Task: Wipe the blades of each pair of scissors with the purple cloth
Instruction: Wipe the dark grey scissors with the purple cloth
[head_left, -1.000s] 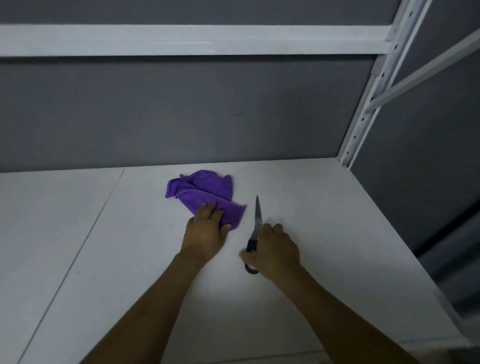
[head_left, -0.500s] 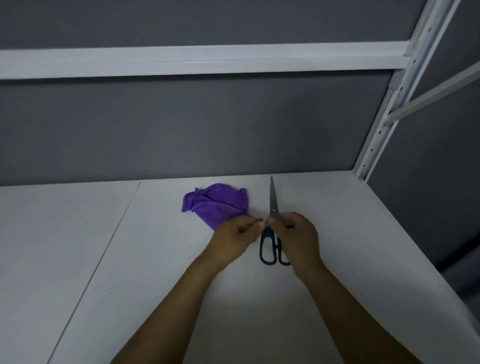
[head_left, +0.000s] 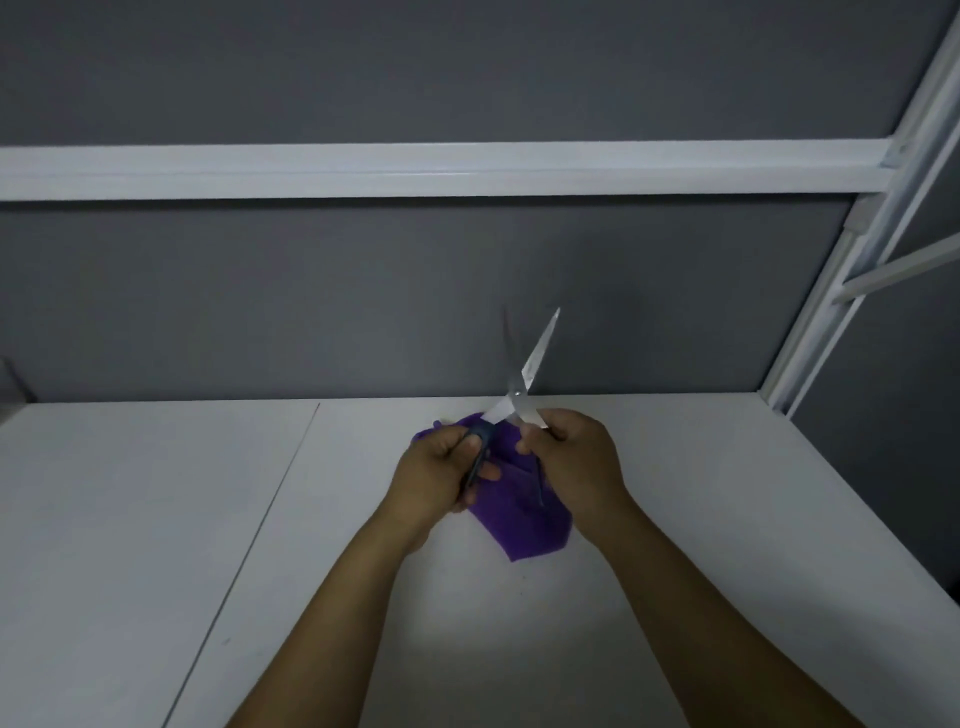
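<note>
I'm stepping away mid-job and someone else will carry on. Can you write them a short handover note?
Left hand: grips one dark handle of the scissors.
Right hand: grips the other handle.
Scissors: held above the shelf, blades spread apart, tips pointing up and away.
Purple cloth: crumpled on the shelf below the hands, not on the blades.
Done: scissors lifted and opened.
Left: take the cloth and wipe both blades. Only this one pair is in view, so any others need finding.
</note>
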